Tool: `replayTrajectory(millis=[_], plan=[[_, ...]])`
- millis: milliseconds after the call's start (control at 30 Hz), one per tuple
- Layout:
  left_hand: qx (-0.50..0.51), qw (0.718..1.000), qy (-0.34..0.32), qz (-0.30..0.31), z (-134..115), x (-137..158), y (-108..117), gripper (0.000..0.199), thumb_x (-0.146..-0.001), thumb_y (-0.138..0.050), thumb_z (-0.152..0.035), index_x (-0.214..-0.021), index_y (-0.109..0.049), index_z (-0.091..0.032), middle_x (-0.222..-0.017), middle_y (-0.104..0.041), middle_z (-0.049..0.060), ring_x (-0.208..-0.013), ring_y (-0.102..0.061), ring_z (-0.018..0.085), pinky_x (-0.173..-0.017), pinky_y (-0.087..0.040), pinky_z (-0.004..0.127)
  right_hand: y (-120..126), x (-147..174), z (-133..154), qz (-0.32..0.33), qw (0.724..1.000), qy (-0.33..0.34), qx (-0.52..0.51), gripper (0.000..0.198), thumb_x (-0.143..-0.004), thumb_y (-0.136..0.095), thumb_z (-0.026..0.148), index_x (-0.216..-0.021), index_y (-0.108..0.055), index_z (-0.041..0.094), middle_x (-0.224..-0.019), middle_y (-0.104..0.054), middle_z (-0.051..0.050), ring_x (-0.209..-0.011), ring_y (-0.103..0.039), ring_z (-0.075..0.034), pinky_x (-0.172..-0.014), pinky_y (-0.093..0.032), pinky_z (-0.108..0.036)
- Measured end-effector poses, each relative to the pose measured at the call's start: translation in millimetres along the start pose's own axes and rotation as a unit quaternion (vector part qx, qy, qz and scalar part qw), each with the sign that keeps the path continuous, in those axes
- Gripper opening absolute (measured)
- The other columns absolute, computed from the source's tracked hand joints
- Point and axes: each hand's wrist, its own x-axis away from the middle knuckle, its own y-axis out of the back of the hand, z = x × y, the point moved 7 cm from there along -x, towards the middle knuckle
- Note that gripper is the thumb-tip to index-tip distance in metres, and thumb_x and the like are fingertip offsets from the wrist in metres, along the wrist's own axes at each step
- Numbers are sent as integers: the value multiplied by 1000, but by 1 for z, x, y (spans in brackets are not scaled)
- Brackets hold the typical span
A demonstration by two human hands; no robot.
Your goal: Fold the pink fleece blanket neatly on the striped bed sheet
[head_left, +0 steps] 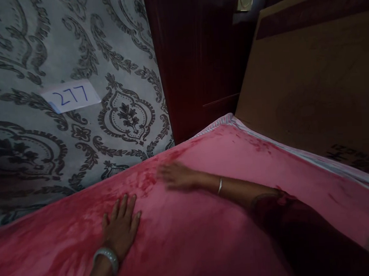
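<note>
A pink plush sheet (189, 220) covers a wide, soft-looking surface and shows darker brushed streaks. My left hand (121, 225) lies flat on it at the lower left, fingers spread, with a pale bangle on the wrist. Farther forward, my right hand (176, 176) rests low over the sheet near its wall side, blurred by motion. Its fingers look stretched out, and no object shows in them. A thin silver bracelet (220, 185) circles the right wrist, below a dark red sleeve (287, 219).
Patterned grey wallpaper (127, 112) borders the sheet on the left, with a paper marked 277 (72, 96) on it. A dark red door (196, 63) stands at the back. A large cardboard box (311, 78) leans along the right side, beside the sheet's striped edge (296, 152).
</note>
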Motion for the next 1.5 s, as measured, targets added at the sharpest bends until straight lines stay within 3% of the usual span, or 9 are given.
replayTrajectory(millis=[133,400,567,767,933,1033,1300,1400,1500], plan=[[-9,1000,-3,4,3,-1,-5,62,-101,-26,-41,-161,-30,-26,-170,-22,6,-158,-20,31,-122,-21,63,-41,-7,19,101,974,202,31,54,-100,-54,52,-151,-52,35,-163,-39,2,-152,-32,-26,-123,-26,-41],[-8,1000,-12,-3,10,-2,-16,64,-99,-27,-41,-161,-30,-26,-170,-22,3,-158,-18,29,-124,-18,62,85,55,-267,51,937,-315,145,57,-107,-32,36,-159,-37,12,-165,-30,-19,-153,-27,-38,-118,-22,-67],[-22,1000,-9,0,9,-1,-14,63,-100,-26,-42,-161,-29,-26,-170,-20,3,-158,-18,29,-123,-20,62,113,123,-337,14,871,-472,136,61,-107,-22,48,-163,-31,25,-168,-30,-11,-152,-31,-32,-117,-33,-63],[-16,999,10,25,-1,3,-3,62,-101,-27,-41,-161,-29,-26,-171,-19,6,-158,-18,31,-122,-20,64,113,107,-289,-37,862,-484,148,61,-107,-25,42,-157,-41,10,-164,-30,-25,-152,-26,-41,-114,-26,-72],[-5,999,12,42,-8,3,3,63,-102,-27,-41,-162,-26,-25,-172,-16,7,-159,-15,32,-122,-19,65,32,83,-140,41,975,-178,126,59,-106,-31,47,-161,-35,28,-170,-23,-9,-155,-23,-31,-121,-24,-60],[8,999,11,36,-7,1,3,64,-102,-24,-43,-163,-24,-25,-172,-15,7,-159,-15,32,-122,-19,66,4,105,-101,95,986,-71,115,61,-104,-29,56,-162,-30,37,-171,-22,-2,-157,-20,-28,-122,-24,-58],[61,998,-9,-3,-9,-3,14,68,-102,-13,-49,-164,-24,-24,-172,-18,12,-158,-18,34,-120,-18,71,134,272,-238,41,848,-496,181,62,-105,-20,42,-163,-29,25,-168,-26,-15,-153,-27,-37,-114,-29,-70],[59,998,-3,-6,-12,-3,19,70,-101,-13,-50,-164,-25,-22,-171,-19,15,-157,-20,35,-119,-20,71,147,310,-224,-14,803,-565,192,64,-104,-26,48,-161,-35,19,-166,-29,-21,-152,-26,-42,-112,-28,-73],[52,999,-4,17,-16,0,22,69,-101,-18,-50,-164,-26,-21,-171,-16,14,-157,-18,37,-119,-23,70,123,289,-171,-31,851,-484,200,65,-105,-24,50,-162,-34,21,-168,-24,-18,-154,-23,-40,-114,-28,-70]])
